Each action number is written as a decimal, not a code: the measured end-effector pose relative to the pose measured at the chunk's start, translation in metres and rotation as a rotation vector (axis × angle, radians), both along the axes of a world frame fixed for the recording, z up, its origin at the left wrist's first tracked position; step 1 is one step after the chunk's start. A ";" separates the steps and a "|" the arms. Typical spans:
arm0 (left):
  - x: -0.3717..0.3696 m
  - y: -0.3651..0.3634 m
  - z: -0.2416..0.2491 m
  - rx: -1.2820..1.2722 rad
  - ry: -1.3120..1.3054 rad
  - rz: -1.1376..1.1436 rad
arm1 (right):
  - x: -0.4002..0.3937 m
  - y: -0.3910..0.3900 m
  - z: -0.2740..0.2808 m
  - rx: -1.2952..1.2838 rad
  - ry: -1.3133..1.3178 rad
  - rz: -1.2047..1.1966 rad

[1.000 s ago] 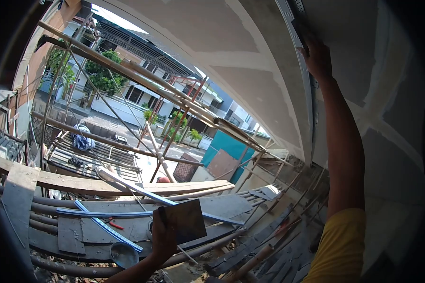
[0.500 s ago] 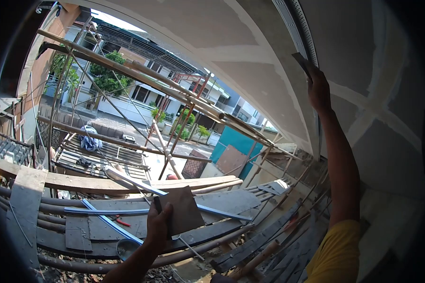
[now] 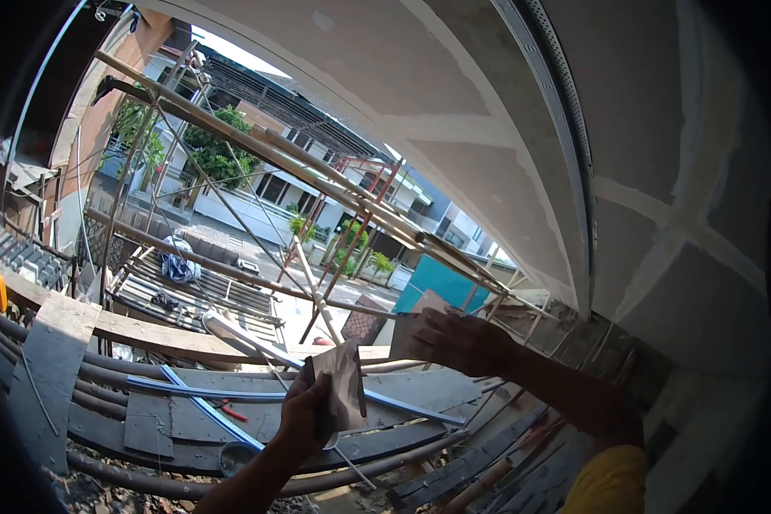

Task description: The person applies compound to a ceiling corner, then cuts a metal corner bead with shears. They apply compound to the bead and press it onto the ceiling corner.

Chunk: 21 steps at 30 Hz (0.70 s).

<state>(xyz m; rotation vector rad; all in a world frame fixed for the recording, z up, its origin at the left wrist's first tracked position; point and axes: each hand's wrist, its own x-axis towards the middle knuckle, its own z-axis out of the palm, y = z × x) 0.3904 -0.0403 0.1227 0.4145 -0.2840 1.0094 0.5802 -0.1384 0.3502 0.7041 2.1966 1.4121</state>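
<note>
My left hand (image 3: 304, 411) is closed around the edge of a broad, squarish putty knife (image 3: 345, 390), with pale compound smeared on its face. My right hand (image 3: 458, 338) grips a second flat putty knife (image 3: 405, 336), its blade pointing left. It hangs just above and to the right of the first one, and the fingers cover much of it. Overhead runs a perforated metal profile (image 3: 564, 86) along the edge of the jointed ceiling boards (image 3: 463, 176).
Planks (image 3: 214, 403) and pipes form a platform below, carrying light metal channels (image 3: 206, 407), red-handled pliers (image 3: 233, 413) and a round bowl (image 3: 236, 458). Bamboo scaffold poles (image 3: 257, 150) cross ahead, with a teal panel (image 3: 433, 278) behind. Rubble lies at the lower left.
My right hand has come down from the metal profile overhead to beside the left putty knife. The left putty knife has turned and shows pale compound. The view has shifted slightly.
</note>
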 end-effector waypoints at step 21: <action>0.000 0.003 -0.008 -0.009 -0.035 -0.015 | -0.222 0.027 0.341 1.183 0.296 0.240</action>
